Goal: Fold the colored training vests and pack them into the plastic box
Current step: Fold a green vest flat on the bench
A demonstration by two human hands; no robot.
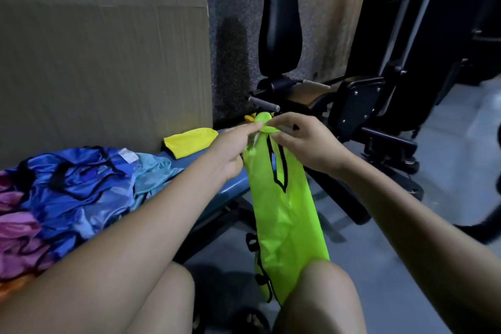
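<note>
A seated person is holding a lime-green vest (282,206) up by its top edge, both hands meeting at the same bunched point of fabric. The left hand (233,144) is pinching the gathered top of the vest between thumb and fingertips; the right hand (306,141) is gripping the same bunch from the other side, its fingers curled onto the cloth. The two hands are lying close together, almost touching, with the fabric between them. Below the hands the vest is hanging straight down as a long narrow strip, its black-trimmed openings showing near the top and along the lower left edge, and its lower end is draping against the person's right knee (320,282).

To the left of the hands, a blue padded bench (230,190) is carrying the other vests: a folded yellow vest (189,141) lying just beside the left hand, and farther left a loose heap of blue vests (78,184) with pink vests (19,236) at its edge. A large sheet of cardboard (103,57) is standing behind the bench, and black gym equipment (379,89) is standing beyond the hands. No plastic box is appearing in view.
</note>
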